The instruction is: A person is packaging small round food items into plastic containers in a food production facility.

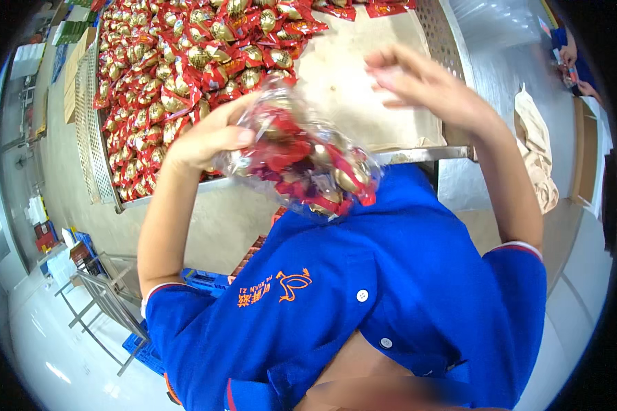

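My left hand (pixel 211 131) grips a clear plastic bag (pixel 308 159) by its upper left side, thumb on the near face. Through the film I see several rounded packets in red and gold wrappers. The bag hangs tilted in front of my blue shirt, over the near edge of a metal tray (pixel 421 155). To the right, my right hand (pixel 414 85), blurred, is above a beige cloth (pixel 339 103) lining the tray, fingers apart with nothing in them. A large heap of the same red-and-gold packets (pixel 185 72) fills the tray's left and far parts.
Perforated metal walls (pixel 445 36) bound the tray. At the right are a crumpled beige cloth (pixel 534 149), a cardboard box (pixel 583 149) and another person's hands (pixel 568 54). Lower left, a blue plastic crate (pixel 205 279) and a metal frame (pixel 108 298) stand on the floor.
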Demonstrator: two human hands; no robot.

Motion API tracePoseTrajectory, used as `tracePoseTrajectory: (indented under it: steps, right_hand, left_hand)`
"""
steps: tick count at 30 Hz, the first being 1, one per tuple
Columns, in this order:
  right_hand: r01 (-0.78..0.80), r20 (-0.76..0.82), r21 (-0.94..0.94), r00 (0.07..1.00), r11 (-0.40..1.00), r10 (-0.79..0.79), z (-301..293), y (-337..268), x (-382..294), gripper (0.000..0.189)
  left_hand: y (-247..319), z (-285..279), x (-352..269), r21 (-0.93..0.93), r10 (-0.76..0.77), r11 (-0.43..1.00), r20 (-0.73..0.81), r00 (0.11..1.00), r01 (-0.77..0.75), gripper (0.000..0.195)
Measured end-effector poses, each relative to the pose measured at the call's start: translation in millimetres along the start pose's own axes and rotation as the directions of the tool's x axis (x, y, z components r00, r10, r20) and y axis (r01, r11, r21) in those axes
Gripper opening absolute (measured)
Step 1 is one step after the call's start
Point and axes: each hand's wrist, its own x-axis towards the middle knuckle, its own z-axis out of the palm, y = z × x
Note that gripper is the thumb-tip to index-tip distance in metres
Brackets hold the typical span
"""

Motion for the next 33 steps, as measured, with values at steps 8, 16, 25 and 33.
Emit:
tracePoseTrajectory:
  steps: [8,16,25,33]
  right_hand:
    - [0.077,0.060,0.330,0.993,0.941,-0.103,29,12,-24,0.082]
    - [0.248,-0.102,0.214,0.968,0.945,-0.231,2,-9,-28,0.060]
    - [0.387,0.147,-0.390,0.922,0.835,-0.358,20,-32,-24,0.063]
    - [0.539,0.052,-0.521,0.794,0.662,-0.605,39,-22,-25,0.042]
  left_hand:
    - [-71,47,18,-0.290,0.303,0.814,-0.526,0.795,-0.502,0.088]
    - [-63,100,20,-0.420,0.344,0.819,-0.185,0.921,-0.390,0.113]
    - [-53,116,31,0.126,0.644,0.742,-0.404,0.649,-0.659,0.111]
    - [-32,92,15,0.550,0.749,0.631,-0.246,0.616,-0.547,0.035]
